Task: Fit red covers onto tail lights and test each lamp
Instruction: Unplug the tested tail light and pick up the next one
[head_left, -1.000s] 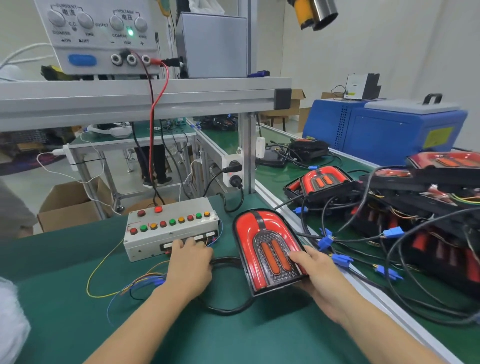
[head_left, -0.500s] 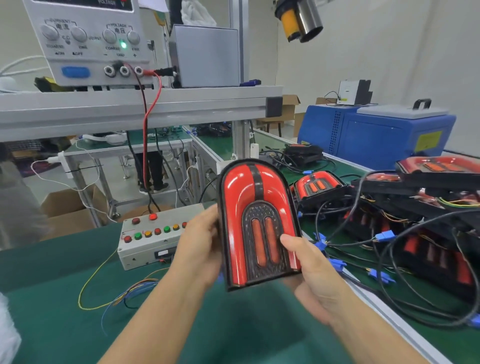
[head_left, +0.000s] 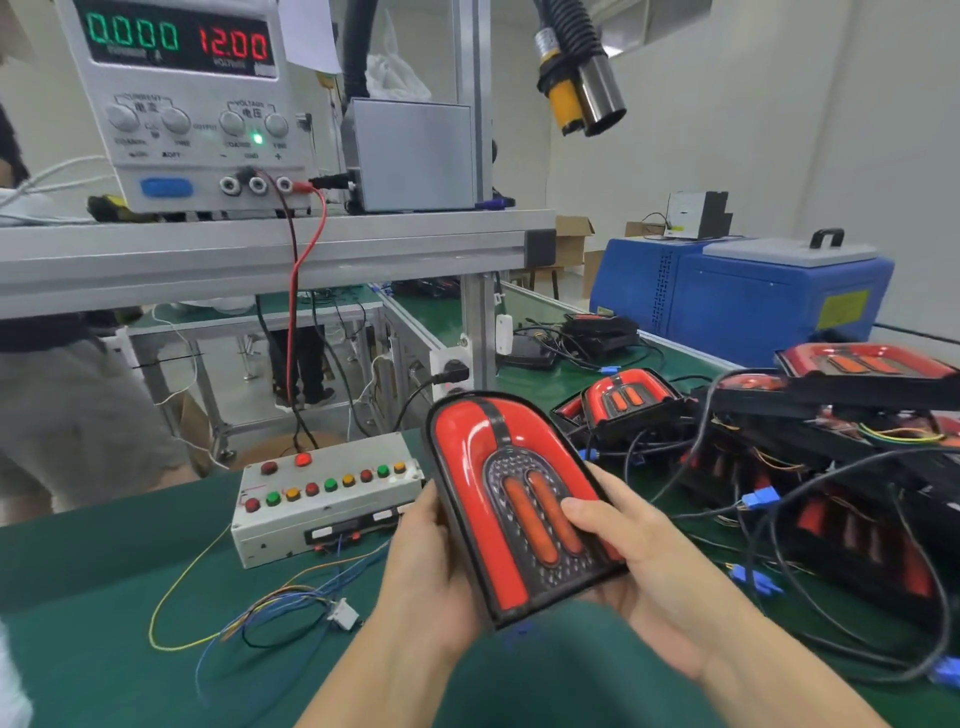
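Tail light (head_left: 511, 499), red cover fitted: held above green bench (head_left: 104, 649). Left of it, button box (head_left: 327, 491) with loose wires; right, heap of other lamps (head_left: 831, 457). Left hand (head_left: 431, 566) grasps left edge; right hand (head_left: 649, 566) grasps right edge, thumb on face. Underside hidden.

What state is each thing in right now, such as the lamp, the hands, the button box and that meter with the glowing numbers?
Tail light: held up off the table, red cover on, unlit.
Left hand: grips the lamp's left edge.
Right hand: grips the right side, thumb on the cover.
Power supply: on, reads 0.000 and 12.00, green indicator lit.
Button box: resting on the table, untouched.
White connector: lying loose on the table, unplugged.
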